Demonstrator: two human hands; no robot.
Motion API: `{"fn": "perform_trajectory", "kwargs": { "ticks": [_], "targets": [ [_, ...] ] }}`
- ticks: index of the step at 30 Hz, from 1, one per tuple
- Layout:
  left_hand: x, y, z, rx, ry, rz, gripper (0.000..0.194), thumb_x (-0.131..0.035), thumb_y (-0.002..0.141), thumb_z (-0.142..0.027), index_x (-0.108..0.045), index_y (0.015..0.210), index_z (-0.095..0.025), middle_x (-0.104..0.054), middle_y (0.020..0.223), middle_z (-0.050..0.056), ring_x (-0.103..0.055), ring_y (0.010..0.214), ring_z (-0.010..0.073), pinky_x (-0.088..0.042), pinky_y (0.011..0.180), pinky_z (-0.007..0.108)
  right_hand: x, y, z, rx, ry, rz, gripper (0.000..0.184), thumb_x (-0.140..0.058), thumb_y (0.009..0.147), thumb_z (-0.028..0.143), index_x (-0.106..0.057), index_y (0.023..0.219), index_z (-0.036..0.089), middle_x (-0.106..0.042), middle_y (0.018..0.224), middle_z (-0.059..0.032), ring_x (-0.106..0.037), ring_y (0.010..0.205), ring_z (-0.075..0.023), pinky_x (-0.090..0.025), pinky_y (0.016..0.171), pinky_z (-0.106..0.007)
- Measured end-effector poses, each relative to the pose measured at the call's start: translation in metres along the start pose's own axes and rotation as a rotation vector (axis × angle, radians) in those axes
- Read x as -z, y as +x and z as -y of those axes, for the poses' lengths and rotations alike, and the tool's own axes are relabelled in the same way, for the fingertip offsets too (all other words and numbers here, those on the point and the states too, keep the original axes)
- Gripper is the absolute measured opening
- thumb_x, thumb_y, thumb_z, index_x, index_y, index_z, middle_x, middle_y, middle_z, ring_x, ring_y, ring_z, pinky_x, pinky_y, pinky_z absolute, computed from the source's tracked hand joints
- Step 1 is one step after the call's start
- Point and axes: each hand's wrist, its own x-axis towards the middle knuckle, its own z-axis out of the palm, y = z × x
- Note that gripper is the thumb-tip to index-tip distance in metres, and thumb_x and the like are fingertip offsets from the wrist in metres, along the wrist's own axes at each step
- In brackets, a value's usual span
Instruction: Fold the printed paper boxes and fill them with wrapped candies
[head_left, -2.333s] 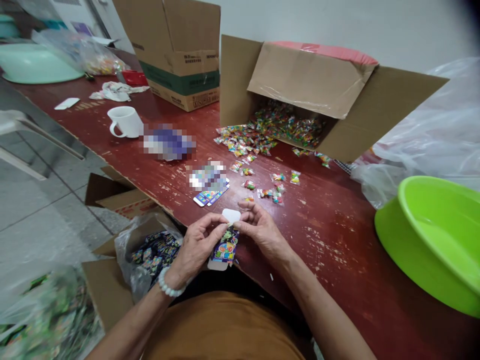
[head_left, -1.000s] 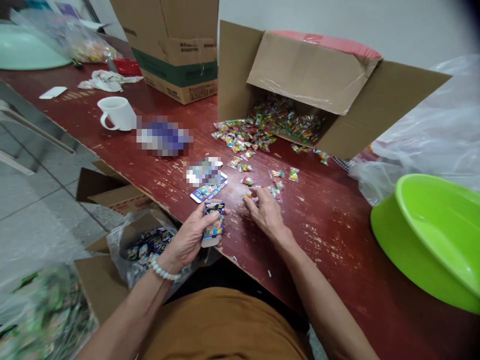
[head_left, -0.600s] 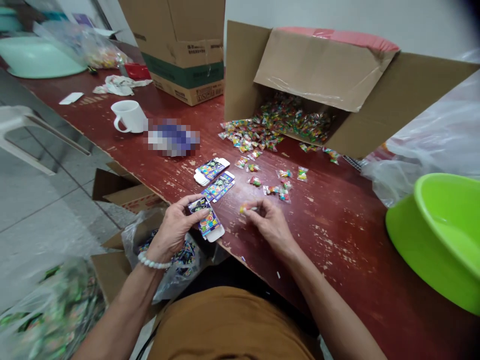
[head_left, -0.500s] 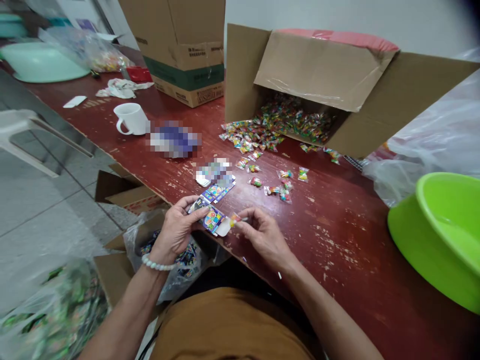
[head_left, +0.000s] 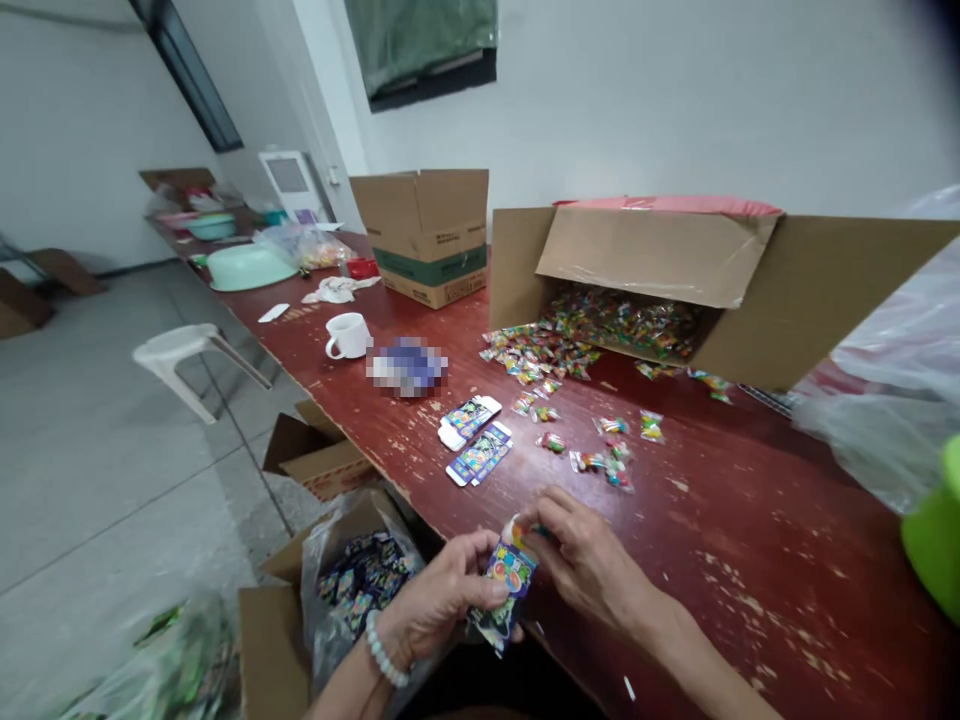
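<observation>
Upright in my left hand (head_left: pixel 448 592) is a small purple printed candy box (head_left: pixel 511 572), the fingers closed around its lower part. My right hand (head_left: pixel 583 552) pinches a small wrapped candy (head_left: pixel 520 536) at the box's top end, by a white flap. Fingers partly hide the candy, so how far it is inside I cannot tell. Beyond my hands, flat printed boxes (head_left: pixel 480 454) lie on the red table (head_left: pixel 712 570). Several loose wrapped candies (head_left: pixel 551 442) are scattered to their right.
An open carton (head_left: pixel 652 255) on its side spills wrapped candies. Another carton (head_left: pixel 431 265), a white mug (head_left: pixel 348 336) and a blurred purple item (head_left: pixel 409 367) stand farther left. Below the table edge, a plastic-lined box (head_left: pixel 274 640) holds printed packs. A green basin (head_left: pixel 932 535) is at right.
The view has tilted upward, showing more wall and floor. The candy box has turned from lying slanted to upright, and my right hand has brought the candy to its top end.
</observation>
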Motion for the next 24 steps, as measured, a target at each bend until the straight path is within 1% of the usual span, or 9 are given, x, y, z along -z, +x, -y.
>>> {"fn": "perform_trajectory", "kwargs": {
  "ticks": [4, 7, 9, 10, 13, 15, 18, 21, 24],
  "targets": [
    [0.002, 0.003, 0.001, -0.045, 0.071, 0.045, 0.035, -0.077, 0.069, -0.027, -0.059, 0.098, -0.018, -0.065, 0.084, 0.003, -0.064, 0.060, 0.0140, -0.051, 0.054, 0.023, 0.007, -0.005, 0.001, 0.010, 0.001, 0.121, 0.024, -0.043, 0.099, 0.022, -0.064, 0.089, 0.021, -0.061, 0.088, -0.0077, -0.060, 0.079, -0.0192, -0.047, 0.071, -0.032],
    [-0.004, 0.002, -0.003, -0.069, 0.195, 0.067, 0.033, -0.071, 0.073, -0.025, -0.058, 0.103, -0.020, -0.062, 0.091, 0.002, -0.061, 0.074, 0.0147, -0.052, 0.061, 0.024, 0.010, -0.004, -0.003, -0.029, 0.101, 0.223, 0.021, -0.046, 0.098, 0.025, -0.066, 0.092, 0.022, -0.065, 0.090, -0.0059, -0.062, 0.082, -0.0182, -0.047, 0.074, -0.030],
    [-0.008, 0.002, -0.008, -0.110, 0.364, 0.023, 0.036, -0.069, 0.076, -0.022, -0.060, 0.110, -0.021, -0.061, 0.101, 0.002, -0.058, 0.090, 0.0178, -0.052, 0.073, 0.027, 0.009, -0.002, -0.008, -0.135, 0.195, 0.176, 0.013, -0.056, 0.092, 0.023, -0.064, 0.102, 0.022, -0.068, 0.087, -0.0035, -0.064, 0.079, -0.0177, -0.048, 0.072, -0.029],
    [-0.010, 0.002, -0.009, -0.135, 0.451, -0.004, 0.038, -0.068, 0.078, -0.022, -0.061, 0.115, -0.021, -0.061, 0.106, 0.003, -0.056, 0.098, 0.0193, -0.051, 0.081, 0.030, 0.007, -0.001, -0.011, -0.203, 0.237, 0.115, 0.017, -0.060, 0.088, 0.022, -0.062, 0.105, 0.021, -0.069, 0.085, -0.0028, -0.064, 0.076, -0.0176, -0.048, 0.069, -0.028],
    [-0.015, 0.002, -0.013, -0.205, 0.522, -0.029, 0.041, -0.067, 0.082, -0.025, -0.062, 0.122, -0.021, -0.062, 0.112, 0.004, -0.053, 0.107, 0.0214, -0.044, 0.097, 0.034, 0.001, 0.001, -0.016, -0.332, 0.315, -0.029, 0.012, -0.063, 0.084, 0.026, -0.065, 0.094, 0.020, -0.070, 0.078, -0.0024, -0.064, 0.070, -0.0178, -0.048, 0.065, -0.028],
    [-0.017, 0.004, -0.012, -0.195, 0.384, -0.021, 0.040, -0.069, 0.080, -0.028, -0.062, 0.118, -0.020, -0.062, 0.104, 0.004, -0.056, 0.098, 0.0202, -0.049, 0.086, 0.032, -0.002, 0.000, -0.014, -0.313, 0.325, -0.022, 0.014, -0.061, 0.087, 0.031, -0.069, 0.084, 0.020, -0.071, 0.078, -0.0030, -0.066, 0.072, -0.0187, -0.048, 0.069, -0.029],
    [-0.020, 0.008, -0.011, -0.137, 0.186, -0.010, 0.039, -0.074, 0.075, -0.029, -0.061, 0.111, -0.020, -0.060, 0.089, 0.001, -0.058, 0.075, 0.0139, -0.051, 0.062, 0.023, -0.005, -0.002, -0.010, -0.275, 0.356, -0.025, 0.018, -0.059, 0.087, 0.032, -0.073, 0.082, 0.022, -0.073, 0.081, -0.0033, -0.066, 0.076, -0.0200, -0.048, 0.073, -0.031],
    [-0.023, 0.012, -0.010, -0.086, 0.035, -0.046, 0.039, -0.075, 0.074, -0.034, -0.060, 0.107, -0.020, -0.059, 0.079, -0.001, -0.053, 0.054, 0.0087, -0.048, 0.047, 0.019, -0.006, -0.001, -0.011, -0.394, 0.508, -0.213, 0.019, -0.070, 0.079, 0.039, -0.072, 0.084, 0.021, -0.071, 0.081, -0.0038, -0.065, 0.074, -0.0203, -0.050, 0.070, -0.031],
    [-0.025, 0.017, -0.009, -0.010, -0.127, -0.132, 0.044, -0.066, 0.080, -0.055, -0.064, 0.099, -0.015, -0.062, 0.073, 0.002, -0.056, 0.050, 0.0118, -0.048, 0.041, 0.022, -0.008, -0.002, -0.013, -0.540, 0.728, -0.306, 0.041, -0.083, 0.066, 0.045, -0.069, 0.096, 0.020, -0.071, 0.086, -0.0044, -0.065, 0.073, -0.0202, -0.051, 0.065, -0.030]
  ]
}}
